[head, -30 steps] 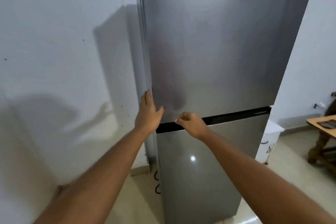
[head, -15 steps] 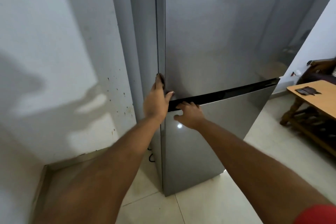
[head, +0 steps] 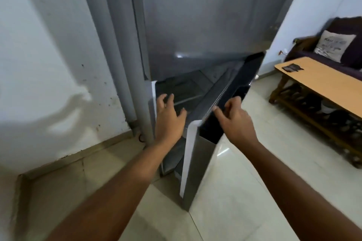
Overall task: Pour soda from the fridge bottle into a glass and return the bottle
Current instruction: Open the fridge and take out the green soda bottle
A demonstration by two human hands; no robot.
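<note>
A tall grey fridge (head: pixel 195 15) stands against the wall. Its lower door (head: pixel 197 162) is swung partly open towards me, and dim shelves (head: pixel 186 88) show in the gap. My right hand (head: pixel 235 121) grips the dark top edge of that door, fingers curled over it. My left hand (head: pixel 168 117) hovers in the gap beside the door's white inner edge, fingers spread and holding nothing. No bottle or glass is in view.
A white wall (head: pixel 49 64) runs along the left of the fridge. A low wooden table (head: pixel 323 82) stands at the right, with a dark flat item on its far end. Behind it is a dark sofa with a pale cushion (head: pixel 333 45). The floor is pale tile.
The lower fridge door has swung from closed to partly open, pulled by my right hand. My left hand has left the fridge's left edge and moved into the gap.
</note>
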